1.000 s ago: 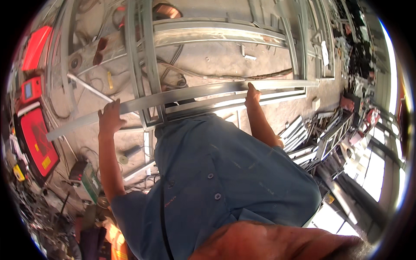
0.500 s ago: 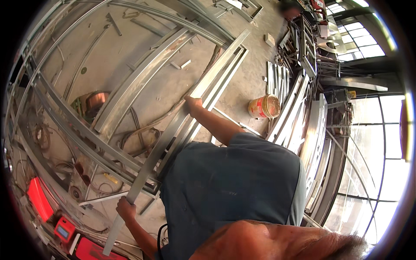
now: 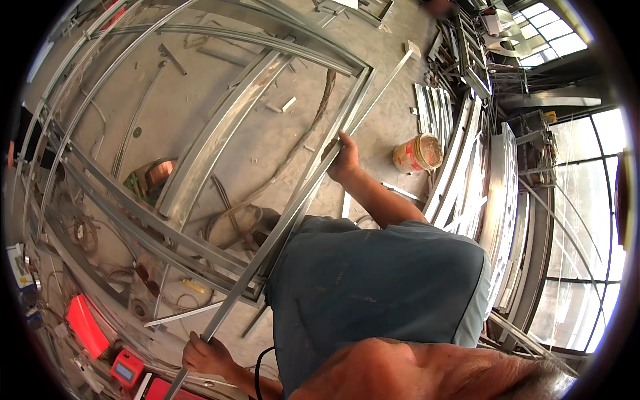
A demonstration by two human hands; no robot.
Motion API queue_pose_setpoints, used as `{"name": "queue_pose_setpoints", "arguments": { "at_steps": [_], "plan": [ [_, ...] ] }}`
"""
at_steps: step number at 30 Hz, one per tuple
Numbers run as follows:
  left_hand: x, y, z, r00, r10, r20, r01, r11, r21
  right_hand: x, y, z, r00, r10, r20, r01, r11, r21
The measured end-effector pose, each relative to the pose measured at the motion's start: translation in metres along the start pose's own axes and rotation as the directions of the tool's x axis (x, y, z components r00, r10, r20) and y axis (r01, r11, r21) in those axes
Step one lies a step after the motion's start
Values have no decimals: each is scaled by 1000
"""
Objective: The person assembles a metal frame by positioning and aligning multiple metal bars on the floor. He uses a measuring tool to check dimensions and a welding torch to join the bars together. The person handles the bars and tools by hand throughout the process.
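A long, thin metal bar (image 3: 250,275) runs diagonally across the near side of a welded metal frame (image 3: 200,250). Toward its lower left end my left hand (image 3: 208,355) is wrapped round it, fingers curled over. Farther up, my right hand (image 3: 344,157) grips the same bar, thumb on top, beside the frame's right edge. The bar's narrow side faces up, and its far end reaches past the frame's corner. Whether the bar touches the frame along its middle I cannot tell.
A bucket (image 3: 419,153) stands on the concrete floor at right, near stacked metal profiles (image 3: 460,160). Cables (image 3: 267,190) lie beneath the frame. A red machine with a small screen (image 3: 125,368) sits at lower left. Tall windows (image 3: 580,233) line the right side.
The bar has turned from its broad face to its narrow side. Its far end has swung outward from the frame's edge, and my right hand has moved right with it. Both hands keep hold.
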State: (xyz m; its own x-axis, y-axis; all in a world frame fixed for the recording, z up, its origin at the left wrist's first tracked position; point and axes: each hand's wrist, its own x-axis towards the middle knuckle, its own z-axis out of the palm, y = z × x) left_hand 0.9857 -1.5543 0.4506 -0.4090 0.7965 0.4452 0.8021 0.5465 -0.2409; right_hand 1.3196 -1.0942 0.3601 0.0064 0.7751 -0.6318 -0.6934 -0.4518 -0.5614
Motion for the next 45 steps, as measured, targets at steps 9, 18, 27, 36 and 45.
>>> {"name": "queue_pose_setpoints", "arguments": {
  "at_steps": [9,18,27,36,45],
  "plan": [
    [85,11,-83,757,450,-473,-420,890,176,-35,-5,-44,954,282,-99,-267,954,138],
    [147,60,-174,760,439,-479,-86,799,595,67,-81,-93,870,414,-269,-379,909,171],
    [230,223,-196,908,319,-271,-163,866,474,303,-255,-181,915,246,-319,-261,965,-5],
    [369,554,-119,959,283,-19,-279,952,129,385,-381,-108,993,10,-115,12,982,188],
    [523,709,-5,848,453,-274,-444,891,97,332,-377,-22,935,24,354,-65,993,104]
  ]
}}
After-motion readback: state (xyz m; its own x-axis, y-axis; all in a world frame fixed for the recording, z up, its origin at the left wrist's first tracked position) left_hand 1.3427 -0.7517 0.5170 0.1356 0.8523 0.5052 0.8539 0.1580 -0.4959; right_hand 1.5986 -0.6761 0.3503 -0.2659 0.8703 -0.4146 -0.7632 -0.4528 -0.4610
